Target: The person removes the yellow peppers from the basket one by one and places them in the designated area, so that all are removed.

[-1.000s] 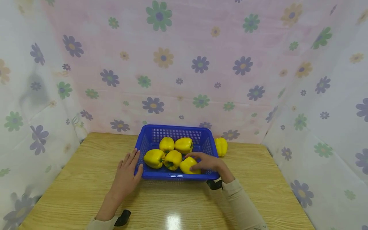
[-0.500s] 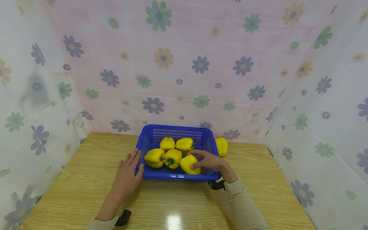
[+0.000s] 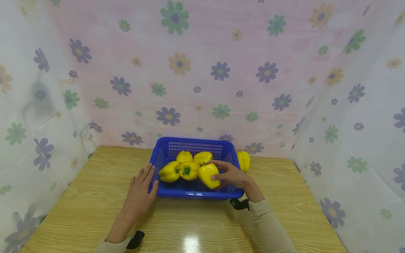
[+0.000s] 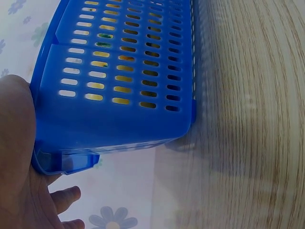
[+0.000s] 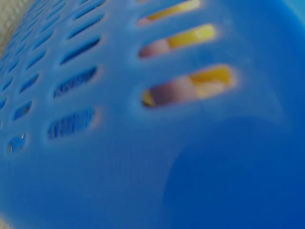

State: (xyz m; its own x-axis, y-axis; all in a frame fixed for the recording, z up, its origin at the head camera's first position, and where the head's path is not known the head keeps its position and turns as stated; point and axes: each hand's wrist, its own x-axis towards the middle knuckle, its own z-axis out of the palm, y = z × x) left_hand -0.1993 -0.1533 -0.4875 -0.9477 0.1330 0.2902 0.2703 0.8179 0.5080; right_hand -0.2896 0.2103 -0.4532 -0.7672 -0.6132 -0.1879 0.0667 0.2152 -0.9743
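Note:
A blue plastic basket (image 3: 199, 194) holds several yellow bell peppers, among them a front-left one (image 3: 169, 172) and a middle one (image 3: 189, 171) whose green stem faces me. Inside the basket's front right, my right hand (image 3: 232, 174) grips another yellow bell pepper (image 3: 208, 176), thumb on its near side. The right wrist view shows mostly the basket's wall (image 5: 119, 167), with bits of yellow and fingers behind the slots. My left hand (image 3: 139, 193) rests on the basket's left rim, fingers extended. In the left wrist view that hand (image 4: 16, 157) touches the rim at a corner.
One more yellow bell pepper (image 3: 243, 161) lies outside the basket, against its right side. The basket stands on a wooden table (image 3: 177, 225) near the back edge. Flower-patterned cloth (image 3: 199, 70) hangs behind and at both sides.
My right hand has taken hold of the front-right bell pepper and raised it slightly, away from me. The middle front pepper has rolled, turning its stem upward. My left hand has stayed put.

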